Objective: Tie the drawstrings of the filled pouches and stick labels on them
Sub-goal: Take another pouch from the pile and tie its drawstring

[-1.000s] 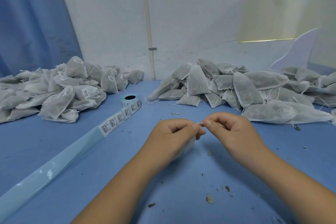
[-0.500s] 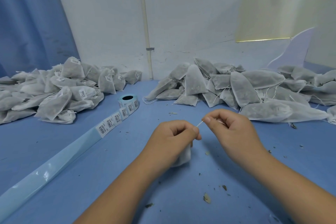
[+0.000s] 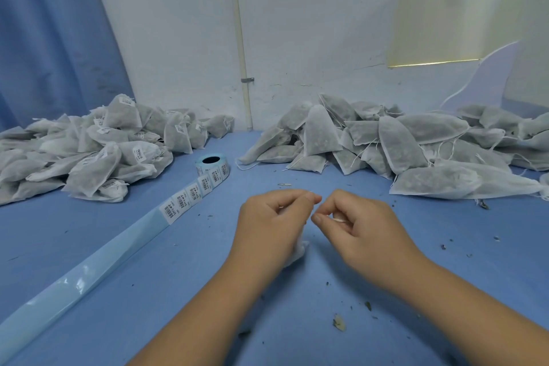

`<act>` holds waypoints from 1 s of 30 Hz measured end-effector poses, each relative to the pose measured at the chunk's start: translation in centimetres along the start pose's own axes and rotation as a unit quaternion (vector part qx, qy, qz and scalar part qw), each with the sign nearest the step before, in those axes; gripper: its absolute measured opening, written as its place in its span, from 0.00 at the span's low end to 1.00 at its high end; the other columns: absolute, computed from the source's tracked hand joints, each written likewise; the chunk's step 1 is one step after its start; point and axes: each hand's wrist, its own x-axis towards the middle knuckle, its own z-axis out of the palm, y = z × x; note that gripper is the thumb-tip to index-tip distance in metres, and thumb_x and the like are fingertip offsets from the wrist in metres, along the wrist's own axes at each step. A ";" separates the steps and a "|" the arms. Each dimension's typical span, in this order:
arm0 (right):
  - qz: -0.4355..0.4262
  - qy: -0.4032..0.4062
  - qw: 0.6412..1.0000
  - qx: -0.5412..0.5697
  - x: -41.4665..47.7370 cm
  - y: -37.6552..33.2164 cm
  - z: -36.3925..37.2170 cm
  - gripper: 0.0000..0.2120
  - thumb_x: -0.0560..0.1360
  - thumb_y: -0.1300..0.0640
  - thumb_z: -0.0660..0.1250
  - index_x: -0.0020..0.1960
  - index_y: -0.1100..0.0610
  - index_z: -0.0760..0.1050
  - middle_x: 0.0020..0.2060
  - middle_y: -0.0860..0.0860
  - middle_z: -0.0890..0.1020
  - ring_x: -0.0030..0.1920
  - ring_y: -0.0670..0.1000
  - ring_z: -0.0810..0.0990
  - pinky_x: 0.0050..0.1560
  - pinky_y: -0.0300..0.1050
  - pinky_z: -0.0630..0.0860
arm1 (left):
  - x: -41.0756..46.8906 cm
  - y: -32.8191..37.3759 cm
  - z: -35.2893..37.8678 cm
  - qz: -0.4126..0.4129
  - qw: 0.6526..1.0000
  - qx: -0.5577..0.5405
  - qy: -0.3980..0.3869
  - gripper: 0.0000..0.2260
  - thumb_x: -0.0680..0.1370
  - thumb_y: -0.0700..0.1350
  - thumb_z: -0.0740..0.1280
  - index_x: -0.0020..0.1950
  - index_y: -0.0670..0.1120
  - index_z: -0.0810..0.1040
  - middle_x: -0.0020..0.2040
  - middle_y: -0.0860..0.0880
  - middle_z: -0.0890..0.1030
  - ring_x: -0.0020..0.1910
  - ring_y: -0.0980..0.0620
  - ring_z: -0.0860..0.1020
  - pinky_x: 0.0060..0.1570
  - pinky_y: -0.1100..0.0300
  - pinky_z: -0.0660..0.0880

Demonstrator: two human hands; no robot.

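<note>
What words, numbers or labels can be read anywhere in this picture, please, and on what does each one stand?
No text is legible.
Labels on the strip off the label roll: barcodes with small print, too small to read.
Labels on the left pile of pouches: barcodes, too blurred to read.
Right pile of pouches: no labels visible.

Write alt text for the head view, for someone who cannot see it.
Two hands meet over a blue table: the left hand grips a small white pouch, the right hand pinches its drawstring. A label roll lies between labelled pouches on the left and unlabelled pouches on the right.
</note>
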 end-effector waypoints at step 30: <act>0.016 0.105 0.991 -0.079 0.8 0.9 -0.9 0.10 0.76 0.54 0.66 0.57 0.52 0.77 0.49 0.42 0.75 0.47 0.40 0.74 0.49 0.38 0.71 | 0.5 1.1 -1.5 -0.103 0.962 -0.192 -0.161 0.10 0.71 0.49 0.68 0.33 0.46 0.81 0.27 0.50 0.68 0.25 0.53 0.65 0.30 0.60 0.66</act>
